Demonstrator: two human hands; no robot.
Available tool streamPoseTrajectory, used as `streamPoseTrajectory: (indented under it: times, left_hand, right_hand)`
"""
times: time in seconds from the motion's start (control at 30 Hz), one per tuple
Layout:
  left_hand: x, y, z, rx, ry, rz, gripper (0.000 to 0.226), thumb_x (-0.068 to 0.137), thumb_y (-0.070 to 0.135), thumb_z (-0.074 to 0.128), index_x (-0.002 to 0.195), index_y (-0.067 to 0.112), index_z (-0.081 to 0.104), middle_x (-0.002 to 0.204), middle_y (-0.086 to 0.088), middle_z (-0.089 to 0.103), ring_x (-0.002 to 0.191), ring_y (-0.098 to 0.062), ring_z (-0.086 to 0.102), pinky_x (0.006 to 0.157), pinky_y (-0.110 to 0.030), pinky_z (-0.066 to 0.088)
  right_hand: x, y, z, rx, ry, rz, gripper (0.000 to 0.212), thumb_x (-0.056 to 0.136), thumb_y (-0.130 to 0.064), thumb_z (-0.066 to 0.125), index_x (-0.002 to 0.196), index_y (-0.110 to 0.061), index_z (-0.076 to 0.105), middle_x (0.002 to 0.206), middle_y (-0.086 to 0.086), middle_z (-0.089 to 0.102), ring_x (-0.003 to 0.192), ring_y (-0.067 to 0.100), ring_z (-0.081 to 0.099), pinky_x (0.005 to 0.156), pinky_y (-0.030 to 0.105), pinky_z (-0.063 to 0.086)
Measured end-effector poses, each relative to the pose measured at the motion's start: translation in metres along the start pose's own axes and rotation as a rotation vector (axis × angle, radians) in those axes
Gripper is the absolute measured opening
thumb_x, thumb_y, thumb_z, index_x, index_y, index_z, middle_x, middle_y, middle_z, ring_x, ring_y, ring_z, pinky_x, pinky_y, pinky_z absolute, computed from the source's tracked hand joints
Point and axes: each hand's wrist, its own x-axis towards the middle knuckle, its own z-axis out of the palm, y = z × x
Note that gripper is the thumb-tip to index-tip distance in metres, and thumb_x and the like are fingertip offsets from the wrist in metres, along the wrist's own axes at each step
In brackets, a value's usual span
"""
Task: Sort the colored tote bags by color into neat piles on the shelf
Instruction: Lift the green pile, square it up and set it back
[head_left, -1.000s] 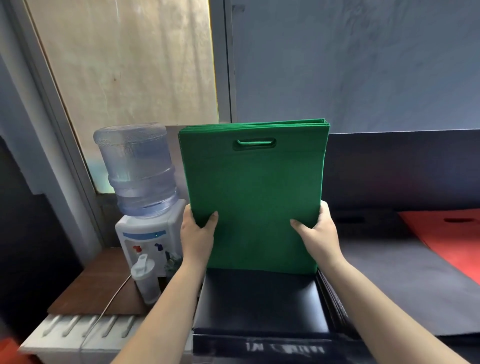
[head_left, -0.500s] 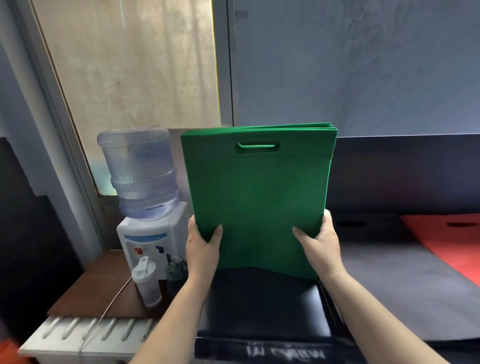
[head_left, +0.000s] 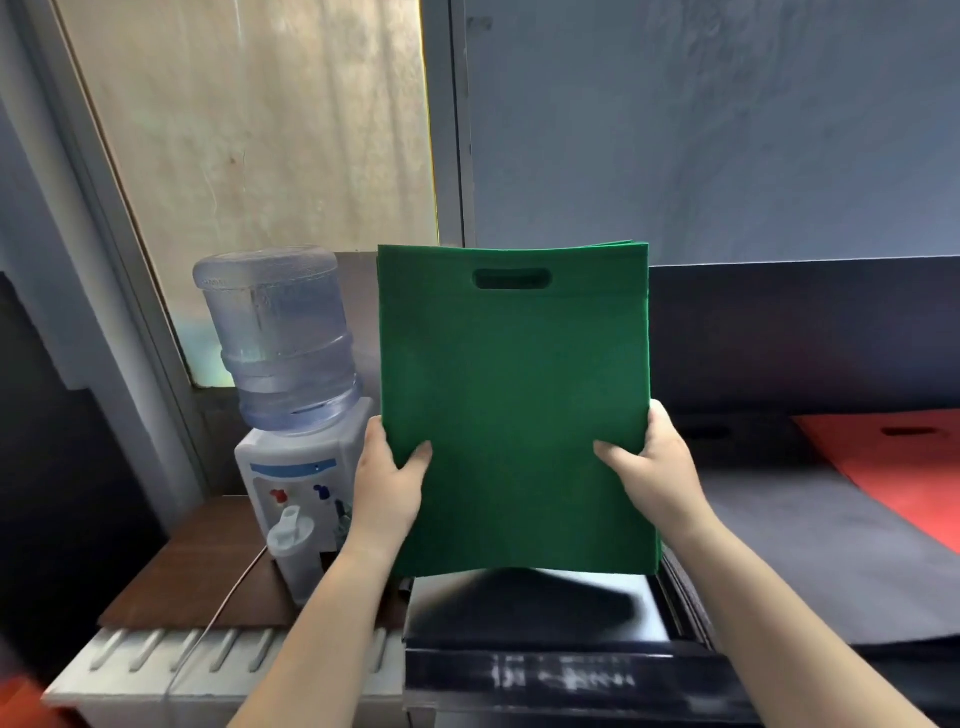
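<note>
Left hand (head_left: 387, 483) and right hand (head_left: 652, 473) each pinch a side edge of the green tote bags (head_left: 514, 405), held upright above the black pile (head_left: 530, 603); red pile (head_left: 893, 457) lies right of it; green apparently not yet shelved.

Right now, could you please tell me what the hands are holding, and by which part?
A stack of green tote bags, held upright. The left hand grips its lower left edge, the right hand its lower right edge.
</note>
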Motion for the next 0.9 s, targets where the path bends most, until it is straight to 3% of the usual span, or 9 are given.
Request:
streamPoseTrajectory:
  times: [0.07,0.17,0.37,0.5,0.7,0.8,0.9]
  left_hand:
    - [0.000,-0.001,-0.002,0.016,-0.036,-0.081,0.033,0.092,0.008,0.059,0.122,0.014,0.046,0.115,0.001,0.056,0.104,-0.019,0.053,0.092,-0.033,0.044]
    - [-0.004,-0.008,-0.002,0.094,-0.087,-0.225,0.026,0.090,0.010,0.060,0.111,0.015,0.046,0.113,-0.004,0.057,0.098,-0.022,0.054,0.083,-0.032,0.043]
    - [-0.008,-0.019,0.000,0.338,-0.236,-0.446,0.027,0.088,0.014,0.063,0.109,0.006,0.048,0.117,-0.014,0.059,0.100,-0.029,0.057,0.084,-0.035,0.046]
    - [-0.005,-0.017,0.003,0.424,-0.279,-0.500,0.041,0.088,0.018,0.065,0.120,0.000,0.048,0.121,-0.018,0.059,0.109,-0.033,0.058,0.094,-0.042,0.047]
    - [-0.006,-0.024,0.006,0.459,-0.302,-0.534,0.036,0.089,0.021,0.065,0.113,-0.003,0.052,0.113,-0.020,0.061,0.103,-0.035,0.060,0.089,-0.041,0.049]
    - [-0.006,-0.030,0.005,0.469,-0.307,-0.533,0.026,0.089,0.021,0.065,0.098,0.000,0.053,0.103,-0.018,0.061,0.098,-0.034,0.060,0.085,-0.039,0.048]
    - [-0.005,-0.034,0.003,0.464,-0.309,-0.536,0.023,0.088,0.022,0.066,0.095,0.003,0.054,0.099,-0.016,0.062,0.095,-0.034,0.061,0.083,-0.039,0.049]
  right_hand:
    - [-0.001,-0.003,-0.004,-0.012,-0.047,0.071,0.033,0.080,-0.002,0.067,0.092,-0.028,0.052,0.092,-0.015,0.065,0.085,0.000,0.063,0.067,0.017,0.050]
    - [-0.002,0.000,-0.006,-0.123,-0.118,0.224,0.031,0.078,-0.004,0.068,0.097,-0.021,0.052,0.097,-0.002,0.065,0.090,0.019,0.064,0.078,0.035,0.053]
    - [-0.010,0.015,-0.006,-0.342,-0.240,0.432,0.033,0.079,-0.009,0.071,0.103,-0.015,0.048,0.106,0.007,0.062,0.095,0.025,0.060,0.079,0.034,0.050]
    - [-0.009,0.015,-0.003,-0.444,-0.262,0.457,0.033,0.081,-0.017,0.071,0.104,-0.012,0.048,0.110,0.007,0.061,0.090,0.022,0.056,0.072,0.029,0.044]
    - [-0.018,0.018,-0.003,-0.586,-0.260,0.400,0.040,0.085,-0.028,0.068,0.114,-0.008,0.049,0.114,0.008,0.059,0.094,0.023,0.055,0.073,0.030,0.044]
    - [-0.024,0.021,-0.003,-0.682,-0.281,0.243,0.045,0.089,-0.031,0.062,0.126,-0.010,0.046,0.125,0.007,0.056,0.112,0.025,0.053,0.084,0.033,0.047]
    - [-0.028,0.026,-0.003,-0.932,-0.487,0.225,0.062,0.095,-0.046,0.049,0.142,-0.009,0.033,0.151,0.011,0.033,0.135,0.027,0.037,0.106,0.039,0.035]
